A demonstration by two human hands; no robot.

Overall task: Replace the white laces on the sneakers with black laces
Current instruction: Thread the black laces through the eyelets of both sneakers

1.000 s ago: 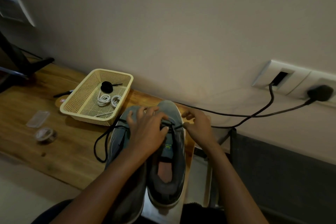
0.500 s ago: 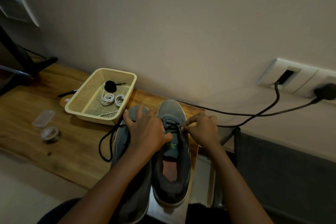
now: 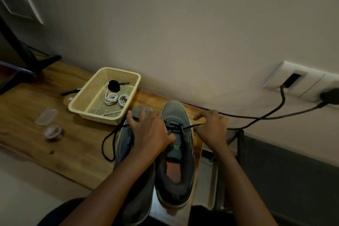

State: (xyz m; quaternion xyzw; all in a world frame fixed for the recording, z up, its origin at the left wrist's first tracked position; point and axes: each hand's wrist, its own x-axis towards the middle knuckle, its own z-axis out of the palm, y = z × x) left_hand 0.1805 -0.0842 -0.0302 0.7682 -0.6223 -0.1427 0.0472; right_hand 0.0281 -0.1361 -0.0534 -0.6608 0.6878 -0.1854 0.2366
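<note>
A wooden desk (image 3: 36, 108) runs along a pale wall, and I have two grey sneakers side by side at its near right end, toes pointing at the wall. My left hand (image 3: 150, 132) lies across the left sneaker (image 3: 124, 145), fingers spread over its toe, thumb pressed onto the tongue of the right sneaker (image 3: 176, 152). My right hand (image 3: 211, 130) pinches one end of the black lace (image 3: 192, 126), pulling it out rightward from the right sneaker's far eyelets. The lace's other end loops loose over the desk left of the sneakers. Far left of them, a cream basket (image 3: 80, 106) holds two coiled white laces (image 3: 115, 98) and a rolled black lace (image 3: 113, 85).
</note>
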